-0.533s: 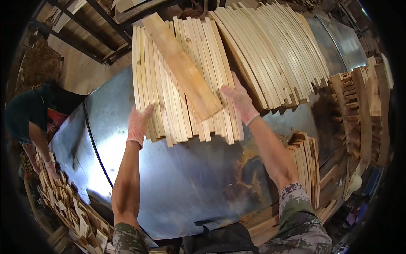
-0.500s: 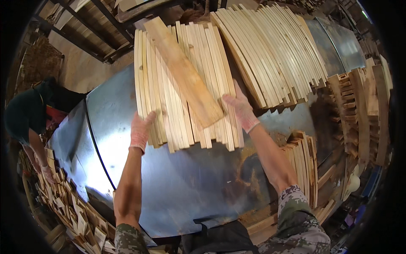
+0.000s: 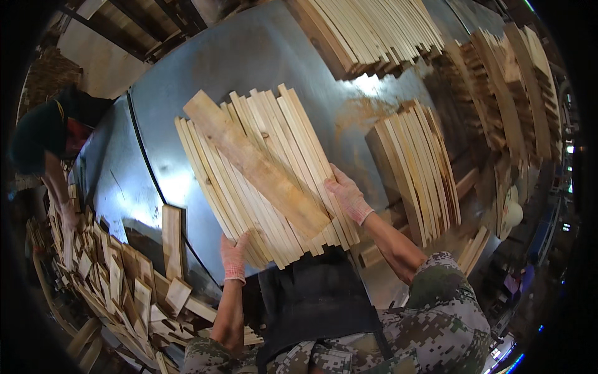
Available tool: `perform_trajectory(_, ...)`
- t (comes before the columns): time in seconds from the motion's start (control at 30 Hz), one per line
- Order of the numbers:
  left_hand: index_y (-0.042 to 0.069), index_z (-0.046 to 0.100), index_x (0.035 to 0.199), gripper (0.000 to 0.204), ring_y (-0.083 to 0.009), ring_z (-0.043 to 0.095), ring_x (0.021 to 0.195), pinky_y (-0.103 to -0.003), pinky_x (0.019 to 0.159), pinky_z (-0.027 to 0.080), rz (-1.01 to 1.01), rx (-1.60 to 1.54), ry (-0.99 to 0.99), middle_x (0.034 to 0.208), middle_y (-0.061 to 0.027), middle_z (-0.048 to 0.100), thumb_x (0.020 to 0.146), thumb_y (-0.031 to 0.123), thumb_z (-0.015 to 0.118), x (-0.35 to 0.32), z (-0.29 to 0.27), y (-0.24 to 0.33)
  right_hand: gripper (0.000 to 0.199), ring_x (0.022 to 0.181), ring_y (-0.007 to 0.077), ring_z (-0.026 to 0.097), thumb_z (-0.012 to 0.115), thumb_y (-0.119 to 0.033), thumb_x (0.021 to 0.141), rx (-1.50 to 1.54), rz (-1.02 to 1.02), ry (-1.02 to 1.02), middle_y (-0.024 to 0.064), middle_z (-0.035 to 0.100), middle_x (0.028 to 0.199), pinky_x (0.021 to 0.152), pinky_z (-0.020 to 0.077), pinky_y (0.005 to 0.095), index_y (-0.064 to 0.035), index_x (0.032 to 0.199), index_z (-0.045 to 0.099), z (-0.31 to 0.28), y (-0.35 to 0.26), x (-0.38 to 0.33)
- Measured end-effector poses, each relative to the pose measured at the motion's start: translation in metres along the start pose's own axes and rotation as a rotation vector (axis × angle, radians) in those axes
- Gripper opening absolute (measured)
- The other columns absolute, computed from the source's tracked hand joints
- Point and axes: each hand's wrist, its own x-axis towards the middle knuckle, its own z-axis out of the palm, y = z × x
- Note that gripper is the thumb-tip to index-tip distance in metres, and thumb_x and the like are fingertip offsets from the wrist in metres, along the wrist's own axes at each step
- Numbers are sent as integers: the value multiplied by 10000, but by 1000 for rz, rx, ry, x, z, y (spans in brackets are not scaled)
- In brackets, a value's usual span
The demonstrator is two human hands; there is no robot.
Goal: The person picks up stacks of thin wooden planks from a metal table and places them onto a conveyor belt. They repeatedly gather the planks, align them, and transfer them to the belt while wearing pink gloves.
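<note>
I hold a flat bundle of long pale wooden slats (image 3: 265,174) close to my body, above the metal table (image 3: 255,56). A wider brownish board (image 3: 255,165) lies diagonally on top of the bundle. My left hand (image 3: 234,257), in a pink glove, grips the bundle's near left end from below. My right hand (image 3: 347,194), also gloved, presses on the bundle's right edge. My dark apron shows just under the slats.
More slat stacks lie at the table's far side (image 3: 367,31) and on the right (image 3: 417,165). Short wood offcuts (image 3: 118,280) are heaped at lower left. Another person (image 3: 53,137) in dark clothes bends over that heap at the left.
The slat bundle has come off the table's far part and moved toward me, both hands carrying it. My view has tilted down, so the offcut heap shows.
</note>
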Motion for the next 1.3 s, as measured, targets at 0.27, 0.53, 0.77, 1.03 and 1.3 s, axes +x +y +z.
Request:
perform_trajectory(0.27,-49,570,1399,721,-287,678,1100,-432,977,539,-11,39,16,1252,-198,702,887,367,862,-110,-53,-115,839,1499,382,455,680,-445,993,-487,-20,73,263,494,1604,1245,342,410,25,1626,392,40,59,-135)
perform_trajectory(0.53,-76,446,1510,889,-330,674,1146,-409,1022,520,93,179,126,1302,-228,686,870,370,872,-115,-35,-124,775,1451,478,459,627,-389,983,-1292,-637,378,321,490,1547,1253,311,539,43,1582,391,149,100,-177)
perform_trajectory(0.77,-96,385,1558,1004,-382,661,1203,-433,1049,518,95,162,72,1390,-289,641,884,477,862,-102,-34,-148,563,1244,390,659,725,-262,899,-944,-99,109,270,679,1292,1031,522,478,-33,1402,618,159,29,-187)
perform_trajectory(1.03,-154,289,1595,1154,-398,610,1304,-424,1126,476,71,235,95,1453,-321,596,887,587,818,-106,-35,-149,286,966,351,708,665,-319,973,-814,-188,372,204,724,1011,846,572,491,-50,1057,712,4,36,-246)
perform_trajectory(1.3,-178,266,1596,1233,-416,547,1381,-424,1168,437,-16,200,23,1533,-349,510,862,650,811,-103,-43,-150,519,1169,402,687,559,-323,1021,-1425,-10,724,233,684,1321,984,537,532,-24,1445,559,-189,80,-213)
